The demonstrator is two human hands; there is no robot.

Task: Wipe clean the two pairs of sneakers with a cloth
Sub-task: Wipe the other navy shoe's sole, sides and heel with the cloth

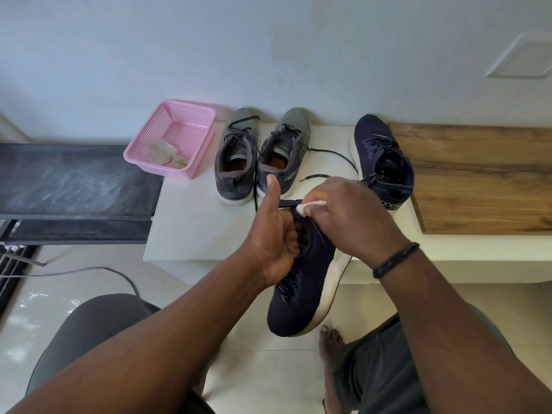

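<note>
— Where's the navy sneaker (301, 282)?
— Centre frame, left hand (276, 237) gripping its laces, thumb up; right hand (346, 213) pinches a white cloth (304, 207) at its collar.
— The rest?
— Grey pair (260, 156) and other navy shoe (383, 162) on the white ledge (185, 222) above

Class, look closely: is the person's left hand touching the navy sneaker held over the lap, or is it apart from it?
Touching. The head view shows the left hand with fingers curled into the navy sneaker at its laces, holding it up.

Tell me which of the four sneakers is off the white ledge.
The navy sneaker gripped by the left hand; its navy mate and both grey sneakers sit on the ledge.
</note>
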